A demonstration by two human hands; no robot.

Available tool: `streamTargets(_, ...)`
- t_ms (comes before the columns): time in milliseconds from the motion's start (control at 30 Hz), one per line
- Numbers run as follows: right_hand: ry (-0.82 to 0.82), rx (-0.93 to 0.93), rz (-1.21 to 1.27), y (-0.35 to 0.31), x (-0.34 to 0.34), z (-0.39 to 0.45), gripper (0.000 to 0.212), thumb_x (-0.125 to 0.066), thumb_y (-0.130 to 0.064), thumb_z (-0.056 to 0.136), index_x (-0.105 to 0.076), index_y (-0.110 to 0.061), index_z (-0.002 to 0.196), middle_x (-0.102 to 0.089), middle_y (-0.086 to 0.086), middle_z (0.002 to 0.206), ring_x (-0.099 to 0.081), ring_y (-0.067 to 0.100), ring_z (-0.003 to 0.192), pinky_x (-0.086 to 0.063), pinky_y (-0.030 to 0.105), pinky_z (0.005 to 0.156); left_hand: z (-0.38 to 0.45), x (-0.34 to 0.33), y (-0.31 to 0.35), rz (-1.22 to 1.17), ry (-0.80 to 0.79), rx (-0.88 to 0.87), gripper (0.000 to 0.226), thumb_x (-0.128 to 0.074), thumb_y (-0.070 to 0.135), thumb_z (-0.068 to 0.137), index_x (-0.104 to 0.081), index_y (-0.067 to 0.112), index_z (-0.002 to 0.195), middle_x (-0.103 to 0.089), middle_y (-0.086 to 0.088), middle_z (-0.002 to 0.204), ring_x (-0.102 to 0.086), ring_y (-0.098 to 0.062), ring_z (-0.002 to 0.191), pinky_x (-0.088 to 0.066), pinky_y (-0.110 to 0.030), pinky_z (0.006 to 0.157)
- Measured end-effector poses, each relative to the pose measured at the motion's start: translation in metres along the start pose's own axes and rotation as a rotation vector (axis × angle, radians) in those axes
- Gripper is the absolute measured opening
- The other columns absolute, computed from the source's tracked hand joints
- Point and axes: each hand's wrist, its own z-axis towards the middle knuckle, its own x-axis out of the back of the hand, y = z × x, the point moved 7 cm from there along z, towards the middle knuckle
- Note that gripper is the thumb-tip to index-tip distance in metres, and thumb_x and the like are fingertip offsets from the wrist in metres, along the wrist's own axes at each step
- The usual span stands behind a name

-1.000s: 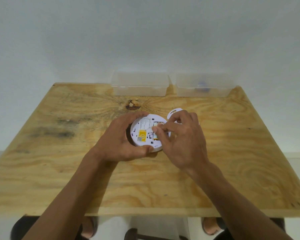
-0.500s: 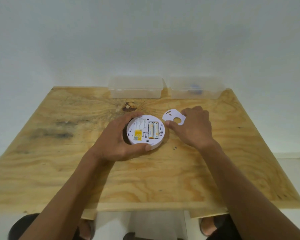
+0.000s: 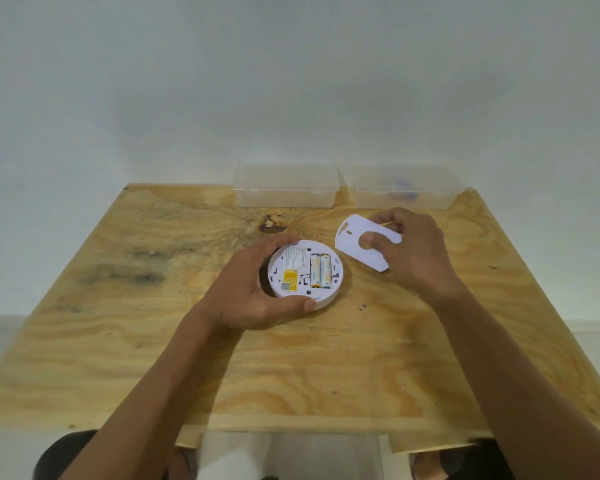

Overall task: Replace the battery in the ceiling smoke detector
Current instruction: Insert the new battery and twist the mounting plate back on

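A round white smoke detector [image 3: 293, 271] lies back-up on the wooden table [image 3: 153, 341]. Two yellow batteries [image 3: 320, 271] sit side by side in its open compartment, beside a yellow sticker [image 3: 289, 280]. My left hand [image 3: 253, 289] wraps around the detector's left and near rim, holding it. My right hand [image 3: 416, 251] grips the white mounting plate [image 3: 354, 244], lifted and tilted, just right of the detector; a finger shows through its round hole.
Two clear plastic boxes stand at the table's far edge: one [image 3: 286, 185] in the middle, another [image 3: 406, 188] to its right with something blue inside. A dark knot [image 3: 272, 223] marks the wood behind the detector. Feet show below the near edge.
My right hand left the battery compartment, moved right to the mounting plate and picked it up off the table. My left hand kept hold of the detector.
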Motion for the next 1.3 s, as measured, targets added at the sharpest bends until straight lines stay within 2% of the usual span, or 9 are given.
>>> streamTargets(133,-0.13,0.113,0.123,-0.036,0.002,-0.003,0.022,-0.083,-0.02,0.075,-0.078,-0.021,0.096,-0.076,-0.004,0.092,-0.07,0.012,0.088,-0.057,0.031,0.071,0.002,0.001,0.006,-0.039,-0.003,-0.015,0.075,-0.094,0.032,0.059,-0.059,0.035,0.125,-0.071,0.016,0.112,-0.07,-0.003,0.101,-0.057,-0.019,0.081)
streamTargets(267,-0.421,0.208,-0.07,-0.065,-0.025,-0.016,0.019,-0.085,-0.025,0.072,-0.075,-0.024,0.089,-0.073,-0.007,0.09,-0.067,0.007,0.085,-0.052,0.024,0.07,0.004,-0.001,0.009,-0.135,-0.034,-0.021,0.07,-0.094,0.016,0.063,-0.064,0.015,0.126,-0.075,-0.003,0.107,-0.073,-0.02,0.093,-0.06,-0.035,0.075)
streamTargets(400,-0.459,0.286,-0.227,-0.076,-0.038,-0.019,0.008,-0.081,-0.03,0.076,-0.076,-0.026,0.08,-0.072,-0.016,0.083,-0.061,-0.006,0.087,-0.04,0.019,0.069,0.003,0.0,0.011,-0.164,-0.028,-0.001,0.067,-0.095,0.017,0.06,-0.066,0.017,0.12,-0.075,-0.005,0.104,-0.074,-0.022,0.09,-0.061,-0.037,0.075)
streamTargets(467,-0.514,0.286,-0.311,-0.079,-0.039,-0.019,0.027,-0.085,-0.039,0.07,-0.076,-0.028,0.093,-0.066,-0.021,0.087,-0.056,-0.01,0.082,-0.038,0.018,0.067,0.004,0.001,0.011,-0.171,-0.035,0.001,0.066,-0.096,0.019,0.06,-0.066,0.021,0.12,-0.076,-0.003,0.105,-0.075,-0.02,0.091,-0.062,-0.04,0.076)
streamTargets(567,-0.61,0.293,-0.477,-0.083,-0.042,-0.022,0.057,-0.09,-0.047,0.058,-0.071,-0.03,0.109,-0.062,-0.013,0.104,-0.056,0.004,0.09,-0.041,0.022,0.069,0.003,0.002,0.012,-0.157,-0.028,0.007,0.065,-0.095,0.025,0.059,-0.065,0.032,0.116,-0.074,0.004,0.109,-0.074,-0.015,0.095,-0.061,-0.038,0.08)
streamTargets(833,-0.594,0.435,-0.639,-0.095,-0.044,-0.024,0.053,-0.082,-0.047,0.071,-0.065,-0.031,0.119,-0.061,-0.007,0.119,-0.047,0.011,0.101,-0.039,0.03,0.077,0.004,0.0,0.008,-0.2,-0.054,0.031,0.073,-0.096,0.015,0.062,-0.064,0.013,0.127,-0.076,-0.004,0.111,-0.075,-0.021,0.099,-0.062,-0.039,0.081)
streamTargets(1000,-0.601,0.482,-0.505,-0.097,-0.048,-0.032,0.045,-0.082,-0.047,0.073,-0.071,-0.032,0.114,-0.065,-0.012,0.117,-0.05,0.006,0.098,-0.041,0.027,0.076,0.006,0.001,0.006,-0.184,-0.071,0.019,0.072,-0.096,0.015,0.064,-0.064,0.015,0.128,-0.075,-0.002,0.115,-0.073,-0.022,0.104,-0.06,-0.041,0.086)
streamTargets(1167,-0.615,0.495,-0.468,-0.093,-0.054,-0.035,0.044,-0.081,-0.044,0.074,-0.073,-0.029,0.114,-0.066,-0.008,0.122,-0.054,0.014,0.107,-0.047,0.037,0.09,0.007,0.002,0.006,-0.144,-0.063,0.019,0.071,-0.097,0.021,0.061,-0.065,0.017,0.124,-0.074,-0.002,0.114,-0.073,-0.023,0.102,-0.059,-0.047,0.086)
streamTargets(1300,-0.639,0.522,-0.468,-0.09,-0.059,-0.034,0.042,-0.08,-0.045,0.075,-0.074,-0.028,0.113,-0.067,-0.009,0.119,-0.055,0.011,0.103,-0.047,0.032,0.084,0.007,0.002,0.005,-0.156,-0.065,0.028,0.073,-0.098,0.02,0.06,-0.065,0.016,0.125,-0.074,-0.002,0.114,-0.073,-0.024,0.104,-0.059,-0.048,0.087)
